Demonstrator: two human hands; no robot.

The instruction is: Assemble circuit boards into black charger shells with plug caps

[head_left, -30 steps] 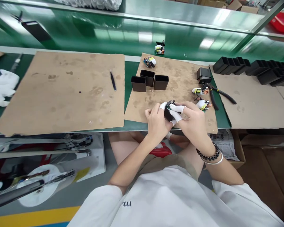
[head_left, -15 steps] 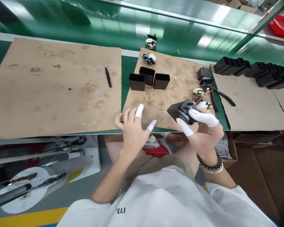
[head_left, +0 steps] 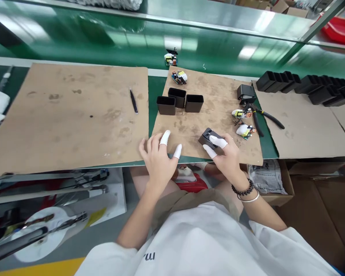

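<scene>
My right hand (head_left: 227, 157), with white finger cots on thumb and forefinger, grips a black plastic adapter housing (head_left: 207, 137) resting on the middle cardboard sheet (head_left: 215, 111). At the table's front edge my left hand (head_left: 158, 153) is spread open, also in finger cots, holding nothing. Three empty black housings (head_left: 179, 100) stand upright farther back on the same sheet. Two small circuit boards (head_left: 243, 122) lie to the right of my right hand.
Black-handled pliers (head_left: 264, 117) and a black housing (head_left: 246, 92) lie at the sheet's right edge. Two more circuit boards (head_left: 175, 69) sit at the back. A row of black housings (head_left: 304, 84) is at the far right. A black pen-like tool (head_left: 133, 101) lies on the large left cardboard (head_left: 69, 115).
Both hands held the housing together a second ago. My left hand let go and spread out. My right hand lifted the housing, then lowered it onto the cardboard.
</scene>
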